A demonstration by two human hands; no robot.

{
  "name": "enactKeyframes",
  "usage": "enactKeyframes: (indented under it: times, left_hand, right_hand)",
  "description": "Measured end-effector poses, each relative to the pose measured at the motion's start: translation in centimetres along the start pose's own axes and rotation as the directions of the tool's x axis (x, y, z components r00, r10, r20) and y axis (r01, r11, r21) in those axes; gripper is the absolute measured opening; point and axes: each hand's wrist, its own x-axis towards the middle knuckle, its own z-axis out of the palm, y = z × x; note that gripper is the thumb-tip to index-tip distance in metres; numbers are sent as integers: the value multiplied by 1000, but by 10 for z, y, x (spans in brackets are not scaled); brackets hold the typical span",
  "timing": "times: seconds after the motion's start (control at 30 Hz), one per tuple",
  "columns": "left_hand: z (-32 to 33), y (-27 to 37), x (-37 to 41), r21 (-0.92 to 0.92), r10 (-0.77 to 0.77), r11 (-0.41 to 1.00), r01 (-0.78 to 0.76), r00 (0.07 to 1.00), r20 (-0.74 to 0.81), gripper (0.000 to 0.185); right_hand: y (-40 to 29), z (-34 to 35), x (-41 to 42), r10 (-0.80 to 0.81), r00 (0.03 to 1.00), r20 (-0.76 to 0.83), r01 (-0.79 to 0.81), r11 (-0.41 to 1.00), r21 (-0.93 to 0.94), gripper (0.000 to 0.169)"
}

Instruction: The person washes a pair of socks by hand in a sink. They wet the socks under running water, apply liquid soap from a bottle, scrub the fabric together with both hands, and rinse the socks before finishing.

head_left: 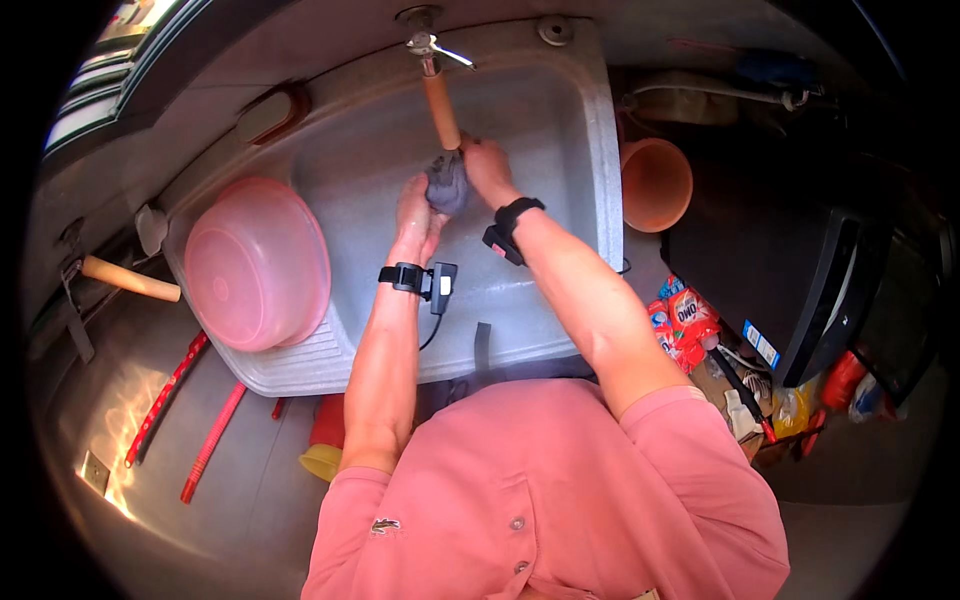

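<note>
A grey wet-looking cloth is bunched up just below the end of an orange hose that is fitted to the wall tap. My left hand holds the cloth from its left and lower side. Close by, my right hand is at the cloth's upper right, beside the hose end, with its fingers curled; its fingertips are partly hidden. Both hands are over the basin of a grey laundry sink. Whether water is running cannot be made out.
A pink plastic basin leans upturned on the sink's ribbed left side. An orange bucket stands right of the sink, near detergent packets and a black appliance. Another hose-fitted tap is at the far left.
</note>
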Motion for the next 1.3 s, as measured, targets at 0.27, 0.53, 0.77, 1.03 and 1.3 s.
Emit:
enactKeyframes:
  times: [0.27, 0.53, 0.77, 1.03, 1.3]
  left_hand:
    - [-16, -2, 26, 890, 507, 69, -451, 784, 359, 55]
    - [15, 17, -1, 891, 358, 268, -366, 896, 261, 35]
    - [18, 14, -5, 661, 307, 490, -568, 823, 478, 36]
    - [43, 7, 20, -184, 230, 961, -205, 964, 130, 41]
    - [42, 12, 50, 97, 81, 990, -106, 968, 236, 28]
  right_hand:
    - [-20, -38, -16, -43, 880, 473, -276, 765, 582, 41]
    - [15, -41, 11, 191, 981, 34, -192, 927, 322, 47]
    - [52, -2, 33, 140, 930, 341, -339, 689, 640, 51]
    - [26, -33, 11, 38, 912, 408, -323, 680, 659, 37]
    - [9, -60, 0, 9, 692, 722, -554, 648, 523, 35]
